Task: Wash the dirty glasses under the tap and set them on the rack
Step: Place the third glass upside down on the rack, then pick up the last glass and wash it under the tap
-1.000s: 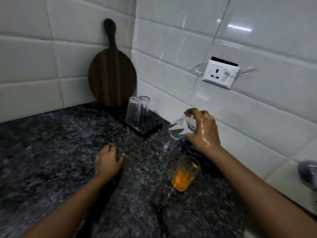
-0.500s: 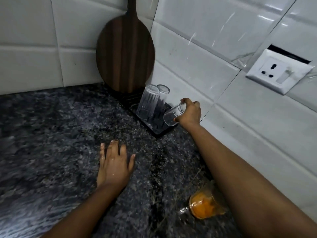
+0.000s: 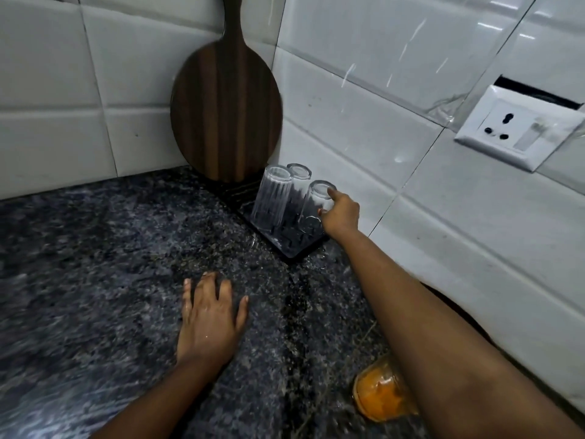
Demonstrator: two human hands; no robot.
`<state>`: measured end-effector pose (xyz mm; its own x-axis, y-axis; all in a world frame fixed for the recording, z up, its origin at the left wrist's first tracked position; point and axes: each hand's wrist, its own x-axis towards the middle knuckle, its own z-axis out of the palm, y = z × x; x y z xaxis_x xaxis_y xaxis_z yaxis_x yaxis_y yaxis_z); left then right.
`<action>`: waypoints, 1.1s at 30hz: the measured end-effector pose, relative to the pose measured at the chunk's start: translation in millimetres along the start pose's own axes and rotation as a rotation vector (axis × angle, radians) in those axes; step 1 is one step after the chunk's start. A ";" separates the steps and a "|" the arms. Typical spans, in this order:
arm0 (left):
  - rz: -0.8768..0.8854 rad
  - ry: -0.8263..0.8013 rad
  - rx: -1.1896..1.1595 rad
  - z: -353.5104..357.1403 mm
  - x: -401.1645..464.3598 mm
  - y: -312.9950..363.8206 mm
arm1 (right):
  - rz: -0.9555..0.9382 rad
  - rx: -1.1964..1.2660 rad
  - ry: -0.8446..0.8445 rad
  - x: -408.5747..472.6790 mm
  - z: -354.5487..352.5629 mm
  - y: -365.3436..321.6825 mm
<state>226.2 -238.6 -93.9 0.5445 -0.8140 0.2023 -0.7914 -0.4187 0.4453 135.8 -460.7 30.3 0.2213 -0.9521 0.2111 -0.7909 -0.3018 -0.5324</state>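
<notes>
A black drying rack (image 3: 292, 248) sits in the counter corner. Two clear ribbed glasses (image 3: 272, 198) stand upside down on it. A third clear glass (image 3: 313, 207) stands inverted at the rack's right side, and my right hand (image 3: 340, 215) is wrapped around it, forefinger on its upturned base. My left hand (image 3: 209, 318) lies flat and open on the dark granite counter, holding nothing. A dirty glass with orange residue (image 3: 378, 394) stands near the bottom right, partly hidden by my right forearm.
A round wooden chopping board (image 3: 226, 112) leans in the tiled corner behind the rack. A white wall socket (image 3: 519, 129) is on the right wall. The granite counter (image 3: 95, 264) is wet around the rack.
My right hand carried the clear glass left to the rack, turned it upside down and set it beside the other two. My left hand stayed flat on the counter.
</notes>
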 end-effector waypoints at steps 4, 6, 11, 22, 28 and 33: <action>-0.039 -0.055 -0.019 0.5 5.9 -2.9 | 0.020 0.042 -0.071 -23.8 -6.5 -9.8; -0.012 -0.031 -0.018 -17.8 -7.0 -10.4 | -0.006 0.121 -0.086 -62.4 -33.8 -19.6; 0.110 -0.008 -0.050 -22.4 -4.8 -0.4 | -0.060 0.242 -0.144 -166.1 -104.9 -1.7; 0.140 -0.015 -0.611 -28.7 -87.7 69.7 | 0.103 -0.032 -0.050 -272.1 -102.6 105.0; 0.210 -0.208 -0.708 -29.3 -136.0 128.6 | 0.071 0.197 0.210 -314.9 -132.1 139.6; 0.269 -0.445 -0.781 -18.0 -203.3 209.6 | 0.084 0.263 0.339 -381.2 -223.1 214.2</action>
<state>-45.4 -153.7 -26.0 0.0859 -0.9909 0.1034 -0.3766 0.0638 0.9242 -245.3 -151.4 18.8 -0.0728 -0.9171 0.3919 -0.6162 -0.2676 -0.7407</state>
